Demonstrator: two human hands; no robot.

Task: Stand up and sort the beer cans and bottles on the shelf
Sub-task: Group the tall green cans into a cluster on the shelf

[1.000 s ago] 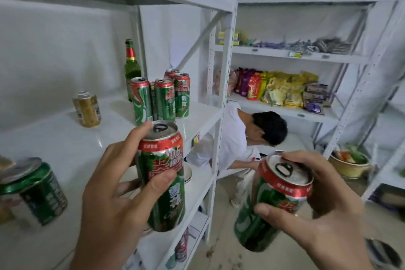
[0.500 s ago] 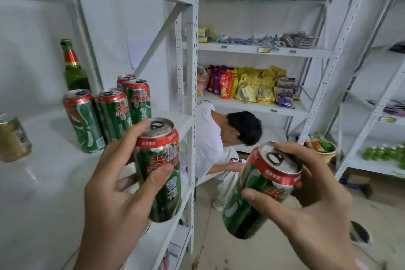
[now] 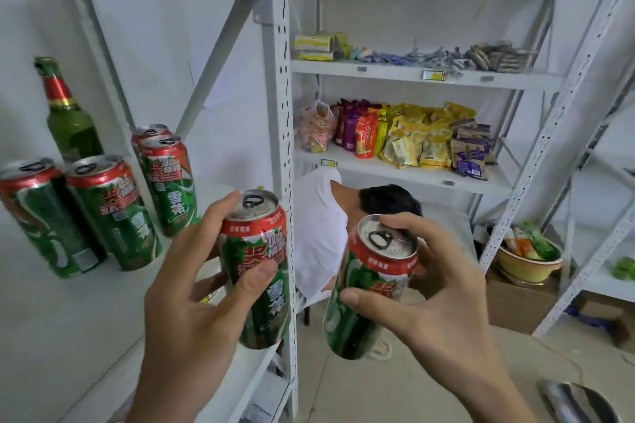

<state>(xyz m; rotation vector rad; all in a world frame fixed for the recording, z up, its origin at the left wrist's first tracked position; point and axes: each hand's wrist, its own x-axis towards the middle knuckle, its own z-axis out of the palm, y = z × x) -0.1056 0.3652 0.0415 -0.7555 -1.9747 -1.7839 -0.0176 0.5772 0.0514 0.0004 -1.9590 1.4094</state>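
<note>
The left hand (image 3: 192, 302) has its fingers curled round a green and red beer can (image 3: 256, 268), held in the air at the front edge of the white shelf (image 3: 68, 319), long axis near upright with the pull-tab top up and tipped slightly left. The right hand (image 3: 443, 312) grips a second can (image 3: 369, 288) to the right of the shelf post, off the shelf, its top leaning to the right. On the shelf behind stand four more cans (image 3: 110, 213) and a green bottle (image 3: 70, 117), all upright.
</note>
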